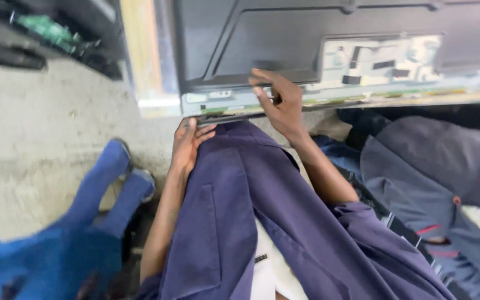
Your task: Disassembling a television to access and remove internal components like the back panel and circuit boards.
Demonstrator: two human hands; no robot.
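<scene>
On the left, over rough pale concrete floor (45, 139), a person in blue trousers (106, 183) stands. Just right of them the left hand (187, 144) curls loosely, fingers bent under the near edge of a large flat panel (284, 39). The panel is dark, hard moulded plastic with a thin metal strip along its near rim, its long axis running left to right. The right hand (279, 103) pinches narrowly at that rim, thumb and fingertips nearly closed; what it grips is too small to tell.

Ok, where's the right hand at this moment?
In the head view, the right hand is centre frame, fingers on the lower edge of the dark flat panel, up and right of the left hand.
</scene>
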